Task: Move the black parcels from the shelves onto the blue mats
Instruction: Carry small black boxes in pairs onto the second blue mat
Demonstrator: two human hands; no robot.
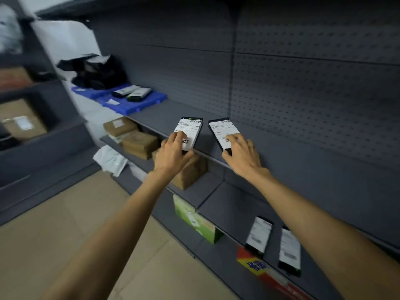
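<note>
Two flat black parcels with white labels lie side by side at the front edge of the grey shelf (270, 148). My left hand (173, 153) grips the near end of the left parcel (191, 128), fingers on its label and thumb under its edge. My right hand (242, 153) grips the near end of the right parcel (221, 127) the same way. Two more black parcels (258, 234) (290, 250) lie on the lower shelf at right. Farther left on the upper shelf, blue mats (138, 103) hold two small black parcels (132, 93) and a heap of black bags (97, 72).
Brown cardboard boxes (138, 141) and a white bag (110, 161) sit on lower shelves at left. A green box (194, 219) and a red and yellow box (266, 273) stand on the bottom shelf. A pegboard back wall rises behind the shelves; beige floor lies at lower left.
</note>
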